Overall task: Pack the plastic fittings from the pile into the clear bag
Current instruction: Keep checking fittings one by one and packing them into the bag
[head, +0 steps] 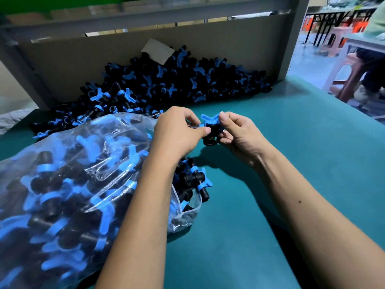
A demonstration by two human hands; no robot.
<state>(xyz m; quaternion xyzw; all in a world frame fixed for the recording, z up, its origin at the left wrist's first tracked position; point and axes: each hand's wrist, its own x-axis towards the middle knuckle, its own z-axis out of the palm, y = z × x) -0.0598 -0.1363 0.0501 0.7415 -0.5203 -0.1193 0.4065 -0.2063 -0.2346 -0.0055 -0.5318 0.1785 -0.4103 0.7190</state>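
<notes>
stretching across the room, a teal table (291, 142) carries everything. at its back, against a brown board (208, 42), sits the big pile (166, 84) of black and blue plastic fittings. nearer, on the left, lies the clear bag (73, 180), stuffed with fittings, its mouth facing right with a few spilling out. just beyond that mouth, above the table, the left hand (177, 134) and right hand (239, 134) both pinch one fitting (210, 130), blue wings up, between curled fingers.
</notes>
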